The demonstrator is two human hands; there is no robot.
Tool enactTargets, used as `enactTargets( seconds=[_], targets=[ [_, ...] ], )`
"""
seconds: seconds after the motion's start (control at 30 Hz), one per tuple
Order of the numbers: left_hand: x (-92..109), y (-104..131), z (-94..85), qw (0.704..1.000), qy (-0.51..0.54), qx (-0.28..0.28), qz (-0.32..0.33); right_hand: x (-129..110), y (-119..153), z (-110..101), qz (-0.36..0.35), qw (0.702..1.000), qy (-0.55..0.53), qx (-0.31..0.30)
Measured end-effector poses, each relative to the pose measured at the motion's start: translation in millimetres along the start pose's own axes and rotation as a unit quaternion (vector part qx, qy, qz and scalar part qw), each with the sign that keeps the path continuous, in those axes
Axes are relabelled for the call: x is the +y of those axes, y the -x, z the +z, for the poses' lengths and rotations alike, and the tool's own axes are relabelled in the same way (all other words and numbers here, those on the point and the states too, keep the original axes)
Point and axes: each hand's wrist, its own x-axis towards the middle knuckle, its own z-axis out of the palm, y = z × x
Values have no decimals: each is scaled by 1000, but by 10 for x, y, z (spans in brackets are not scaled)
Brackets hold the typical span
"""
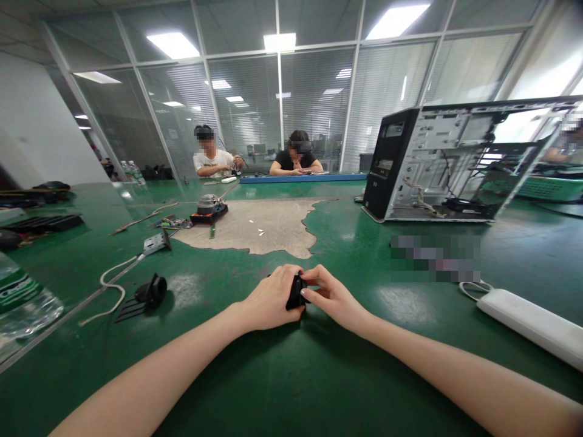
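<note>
Currently, one black part (296, 294) sits in the left grip (272, 298), right grip (336, 298) pinching its edge, work seemingly unfinished; black bracket (152, 292), loose on desk (255, 382), untouched.

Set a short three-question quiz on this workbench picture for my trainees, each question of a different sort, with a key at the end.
1. Multiple choice: What are the left hand and right hand both touching?
A) a water bottle
B) a small black part
C) a white cable

2. True or false: The open computer case stands to the right of the pale patch on the green table.

3. Fill in the gap: At the left edge of the picture, the clear bottle has a ____ label.

Key: 1. B; 2. True; 3. green
</note>
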Motion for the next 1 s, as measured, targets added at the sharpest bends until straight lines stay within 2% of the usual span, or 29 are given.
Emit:
enactTargets(
  seconds=[0.37, 0.6, 0.8, 1.0],
  targets=[
    [1, -3, -1, 1000, -11, -3, 15, -20, 19, 3, 2, 1000, -6, -15],
    [-8, -7, 12, 1000, -9, 5, 24, -3, 5, 18, 0, 1000, 5, 6],
    [3, -7, 16, 998, -49, 14, 23, 21, 7, 4, 11, 1000, 16, 3],
    [1, 3, 13, 999, -39, 11, 37, -23, 25, 4, -18, 1000, 6, -7]
  ],
)
